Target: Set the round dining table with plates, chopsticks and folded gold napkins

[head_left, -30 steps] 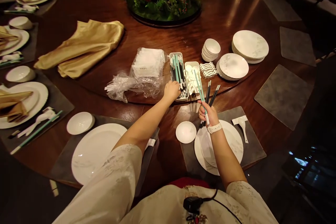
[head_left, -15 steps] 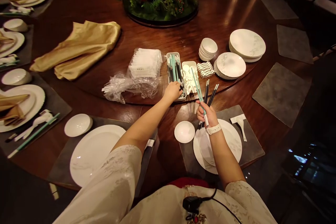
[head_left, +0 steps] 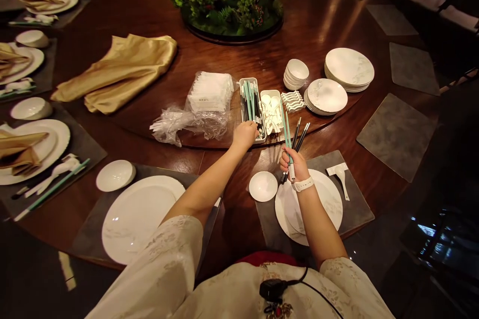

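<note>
While the left hand (head_left: 245, 134) reached into the chopstick tray (head_left: 251, 105), fingers curled (grip unclear), the right hand (head_left: 295, 162) beside that tray clamped slim, stiff, slippery chopsticks (head_left: 291, 137) near their lower ends.

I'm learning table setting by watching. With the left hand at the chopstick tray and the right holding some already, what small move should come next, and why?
Probably lift one more chopstick: the left hand rests on the white tray of teal and black chopsticks, while the right hand holds a mixed bunch of teal and black chopsticks.
</note>
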Motion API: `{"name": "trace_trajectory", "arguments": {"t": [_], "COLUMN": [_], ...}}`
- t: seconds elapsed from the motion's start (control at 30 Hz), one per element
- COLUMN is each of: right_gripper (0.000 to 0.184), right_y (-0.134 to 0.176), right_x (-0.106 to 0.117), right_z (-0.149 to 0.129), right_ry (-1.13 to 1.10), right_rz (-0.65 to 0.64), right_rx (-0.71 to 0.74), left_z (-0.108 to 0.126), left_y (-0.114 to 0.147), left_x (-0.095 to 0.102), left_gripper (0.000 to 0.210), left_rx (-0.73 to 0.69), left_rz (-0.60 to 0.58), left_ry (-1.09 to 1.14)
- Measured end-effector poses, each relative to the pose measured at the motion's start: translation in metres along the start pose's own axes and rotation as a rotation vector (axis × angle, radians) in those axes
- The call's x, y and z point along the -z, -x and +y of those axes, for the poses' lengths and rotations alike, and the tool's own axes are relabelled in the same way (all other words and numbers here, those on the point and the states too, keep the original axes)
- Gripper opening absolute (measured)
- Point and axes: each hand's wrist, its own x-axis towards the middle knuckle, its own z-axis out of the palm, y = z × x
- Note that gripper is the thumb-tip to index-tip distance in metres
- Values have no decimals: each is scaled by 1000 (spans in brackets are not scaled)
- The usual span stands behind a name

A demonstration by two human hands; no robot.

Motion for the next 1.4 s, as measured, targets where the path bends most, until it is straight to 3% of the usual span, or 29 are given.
{"name": "trace_trajectory", "arguments": {"t": [0.2, 0.33, 0.43, 0.57, 0.67, 0.9, 1.0, 1.17, 1.4], "right_gripper": [17, 18, 19, 17, 19, 27, 30, 33, 31], "right_y": [-14, -16, -4, 24, 44, 75, 83, 91, 104], "right_x": [-26, -49, -62, -75, -81, -82, -77, -66, -57], "right_z": [17, 34, 45, 59, 68, 82, 95, 124, 161], "right_ry": [-65, -109, -123, -115, -21, 147, 249, 454, 585], "right_rz": [-49, -137, -196, -217, -186, -98, -40, 19, 10], "right_rx": [-63, -171, -242, -245, -170, 2, 59, 150, 195], "left_z": [6, 21, 34, 45, 48, 60, 64, 66, 54], "left_y": [57, 129, 187, 245, 268, 285, 290, 305, 338], "left_x": [28, 46, 52, 55, 62, 79, 81, 83, 69], "left_gripper": [21, 16, 14, 16, 15, 20, 24, 14, 14], "left_rx": [67, -24, -145, -200, -109, 277, 312, 367, 545], "left_rz": [357, 595, 664, 597, 487, 242, 237, 215, 92], "left_ry": [337, 433, 446, 500, 589, 844, 823, 749, 932]}}
